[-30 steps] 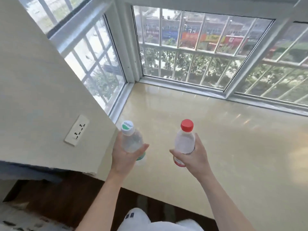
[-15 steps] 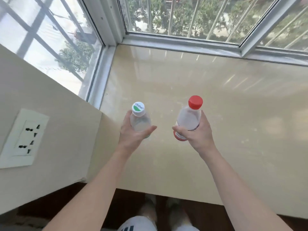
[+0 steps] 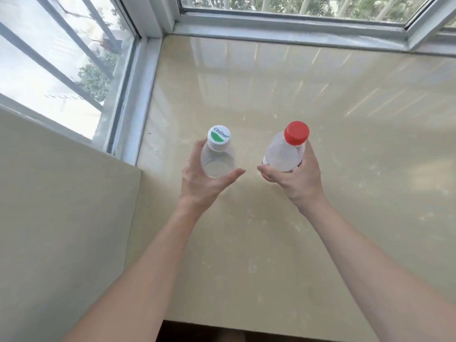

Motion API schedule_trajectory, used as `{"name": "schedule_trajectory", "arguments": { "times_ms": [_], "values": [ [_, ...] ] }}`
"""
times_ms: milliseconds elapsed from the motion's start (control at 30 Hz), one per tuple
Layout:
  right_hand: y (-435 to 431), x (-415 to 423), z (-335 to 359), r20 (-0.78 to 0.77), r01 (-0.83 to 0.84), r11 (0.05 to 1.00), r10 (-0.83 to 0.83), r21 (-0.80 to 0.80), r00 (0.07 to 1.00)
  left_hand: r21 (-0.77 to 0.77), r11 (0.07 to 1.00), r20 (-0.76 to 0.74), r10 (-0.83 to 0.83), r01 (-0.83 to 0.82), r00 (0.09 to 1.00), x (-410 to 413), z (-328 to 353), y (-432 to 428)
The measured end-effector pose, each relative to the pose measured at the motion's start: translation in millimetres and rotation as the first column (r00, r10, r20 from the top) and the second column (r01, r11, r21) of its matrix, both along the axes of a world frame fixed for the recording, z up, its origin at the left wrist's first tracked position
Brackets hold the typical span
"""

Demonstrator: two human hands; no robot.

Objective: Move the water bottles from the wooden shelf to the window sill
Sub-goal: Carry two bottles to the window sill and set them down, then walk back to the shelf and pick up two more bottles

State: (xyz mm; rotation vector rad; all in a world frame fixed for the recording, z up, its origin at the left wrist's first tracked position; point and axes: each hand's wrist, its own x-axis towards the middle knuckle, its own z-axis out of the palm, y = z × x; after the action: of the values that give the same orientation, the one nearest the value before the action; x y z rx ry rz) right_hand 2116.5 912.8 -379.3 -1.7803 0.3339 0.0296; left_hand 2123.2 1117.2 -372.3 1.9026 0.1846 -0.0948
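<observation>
Nearly: left hand (image 3: 204,180) is gripping the white-and-green-capped clear plastic bottle (image 3: 218,157), right hand (image 3: 297,180) is gripping the red-capped clear plastic bottle (image 3: 285,155), both over the glossy beige window sill (image 3: 357,124); set-down looks pending.

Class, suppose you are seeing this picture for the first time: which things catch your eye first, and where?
First, the red-capped bottle gripped by the right hand, just right of centre. Beside it, the left hand holds the white-capped bottle. Both are over the glossy beige window sill, toward its left corner.
</observation>
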Motion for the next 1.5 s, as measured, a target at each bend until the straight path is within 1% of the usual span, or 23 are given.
{"name": "schedule_trajectory", "arguments": {
  "times_ms": [133,233,400,500,567,667,800,900,1000,1133,1233,1267,1333,1367,1433,1467,1500],
  "values": [
    [-4.3,0.7,-18.0,-0.021,0.001,1.0,-0.001,0.005,1.0,0.019,0.999,-0.001,-0.042,0.042,0.999,-0.3,-7.9,9.6],
    [-11.0,-2.5,-33.3,-0.058,-0.02,1.0,0.018,-0.021,0.998,0.036,0.998,-0.05,-0.043,0.045,0.998,-6.8,-22.2,20.5],
    [-15.7,-9.2,-49.0,-0.114,-0.04,0.999,0.039,-0.004,0.993,0.097,0.995,-0.167,-0.017,0.034,0.986,-12.3,-47.7,34.6],
    [-15.7,-10.8,-53.2,-0.145,-0.002,1.0,0.003,0.004,0.989,0.142,0.99,-0.152,0.002,0.02,0.988,-4.4,-51.0,32.1],
    [-14.7,-11.3,-56.1,-0.165,0.024,0.999,-0.028,-0.027,0.986,0.174,0.985,-0.126,0.004,0.018,0.992,5.1,-50.8,28.0],
    [-12.5,-7.8,-61.4,-0.175,0.061,0.995,-0.075,-0.084,0.982,0.181,0.983,-0.095,-0.006,0.023,0.995,19.9,-51.9,21.0],
    [-8.7,3.1,-69.5,-0.168,0.084,0.987,-0.107,-0.137,0.98,0.256,0.966,-0.111,0.003,0.026,0.994,26.8,-58.1,18.1],
    [-6.0,7.0,-71.6,-0.164,0.079,0.982,-0.108,-0.174,0.981,0.321,0.947,-0.149,0.039,0.011,0.988,23.0,-62.2,17.6],
    [-5.9,6.3,-73.7,-0.169,0.073,0.981,-0.104,-0.182,0.98,0.348,0.937,-0.164,0.049,0.012,0.985,20.5,-65.1,16.2],
    [-7.9,4.6,-72.2,-0.186,0.051,0.985,-0.081,-0.163,0.979,0.361,0.932,-0.165,0.032,0.031,0.986,20.2,-65.2,17.2],
    [-12.1,-2.3,-65.3,-0.199,0.014,0.981,-0.054,-0.195,0.979,0.4,0.914,-0.173,0.002,0.068,0.985,15.9,-61.3,20.0],
    [-17.0,-5.8,-63.8,-0.2,-0.008,0.966,-0.045,-0.258,0.979,0.437,0.896,-0.178,-0.005,0.083,0.984,13.2,-59.3,23.0],
    [-30.6,-15.6,-56.4,-0.271,-0.128,0.886,0.003,-0.445,0.963,0.548,0.828,-0.188,-0.018,0.12,0.982,3.0,-51.6,33.1],
    [-38.5,-21.8,-48.7,-0.333,-0.202,0.834,0.023,-0.514,0.942,0.617,0.775,-0.184,-0.031,0.14,0.982,-4.0,-45.1,38.5],
    [-52.2,-36.6,-26.8,-0.423,-0.338,0.707,0.061,-0.621,0.904,0.756,0.63,-0.172,-0.073,0.179,0.982,-21.1,-26.7,47.2],
    [-57.0,-44.2,-13.2,-0.438,-0.386,0.637,0.083,-0.668,0.895,0.805,0.556,-0.173,-0.109,0.205,0.979,-30.2,-16.0,49.9],
    [-60.0,-51.0,1.5,-0.43,-0.41,0.574,0.11,-0.709,0.896,0.834,0.503,-0.176,-0.145,0.226,0.974,-39.2,-4.2,51.4]
  ]
}}
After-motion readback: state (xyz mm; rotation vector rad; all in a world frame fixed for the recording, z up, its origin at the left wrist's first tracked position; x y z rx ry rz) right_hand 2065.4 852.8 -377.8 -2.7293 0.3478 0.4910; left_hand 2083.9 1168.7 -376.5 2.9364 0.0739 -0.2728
